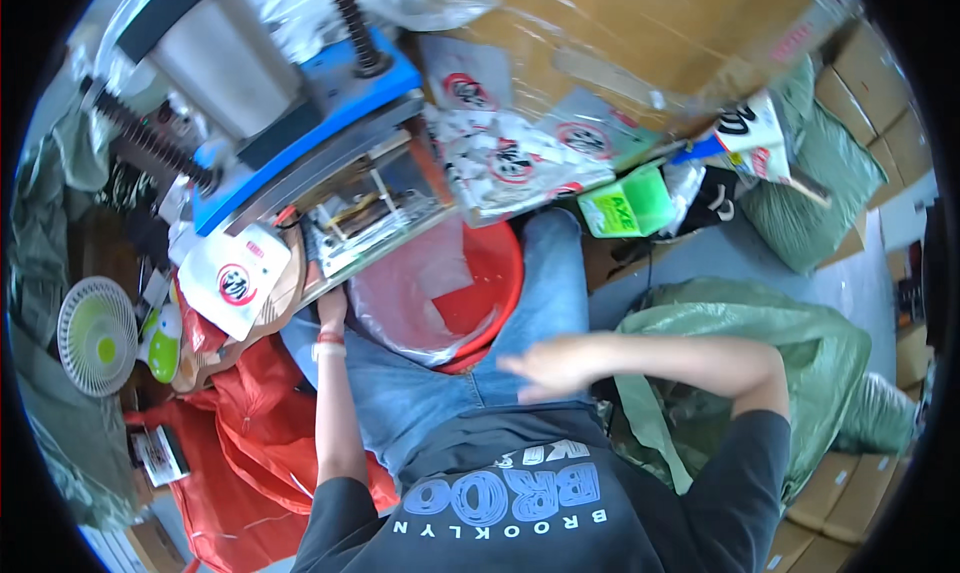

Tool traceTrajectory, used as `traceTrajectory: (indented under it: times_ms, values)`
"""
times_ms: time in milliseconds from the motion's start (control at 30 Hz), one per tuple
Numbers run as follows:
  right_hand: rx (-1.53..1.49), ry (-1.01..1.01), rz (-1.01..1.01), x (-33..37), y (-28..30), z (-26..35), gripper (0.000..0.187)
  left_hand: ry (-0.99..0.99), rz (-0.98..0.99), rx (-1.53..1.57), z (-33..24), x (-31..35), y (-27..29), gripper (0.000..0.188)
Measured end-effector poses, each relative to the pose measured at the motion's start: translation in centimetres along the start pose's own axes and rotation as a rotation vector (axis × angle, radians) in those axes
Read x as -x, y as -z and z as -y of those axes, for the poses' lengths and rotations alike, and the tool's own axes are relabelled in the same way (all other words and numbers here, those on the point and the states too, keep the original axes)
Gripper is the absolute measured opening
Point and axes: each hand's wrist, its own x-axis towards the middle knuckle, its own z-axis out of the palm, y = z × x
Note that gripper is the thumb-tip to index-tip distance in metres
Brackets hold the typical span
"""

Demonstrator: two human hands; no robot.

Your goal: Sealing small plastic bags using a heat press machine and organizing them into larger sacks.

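My left hand (331, 305) reaches up to the lower left edge of a press (270, 123) with a blue plate, steel block and springs on posts. Its fingers are mostly hidden by that edge. My right hand (556, 367) is over my lap, blurred, with its fingers stretched out to the left and nothing visible in them. Between my knees stands a red bucket (508, 278) with a clear plastic bag (395, 298) inside. A pile of small white printed bags (500, 158) lies right of the press. White printed sheets (235, 278) lie on its left.
A green box (628, 205) stands right of the bags, in front of a large carton (640, 43). Green sacks (740, 343) lie at my right and red sacks (250, 433) at my left. A small fan (97, 335) stands far left. Cartons are stacked (880, 103) at far right.
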Motion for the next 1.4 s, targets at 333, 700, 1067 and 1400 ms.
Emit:
traceTrajectory:
  times_ms: [333,700,1067,1400]
  values:
    - [0.142,-0.588,-1.072,-21.7,-0.1,-26.2,0.030,-0.152,-0.075,0.116,2.2,-2.2,-4.5,0.042]
    - [0.136,-0.434,-1.267,-22.4,4.6,-18.9,0.039,0.183,-0.028,-0.366,-7.3,7.9,6.0,0.033]
    - [-1.234,0.304,-0.614,-32.9,1.9,0.3,0.024,0.295,0.111,0.753,-12.1,12.4,11.1,0.027]
    - [0.136,0.274,-1.208,-22.3,2.2,-5.5,0.028,-0.463,-0.279,-0.422,-15.3,13.6,10.8,0.021]
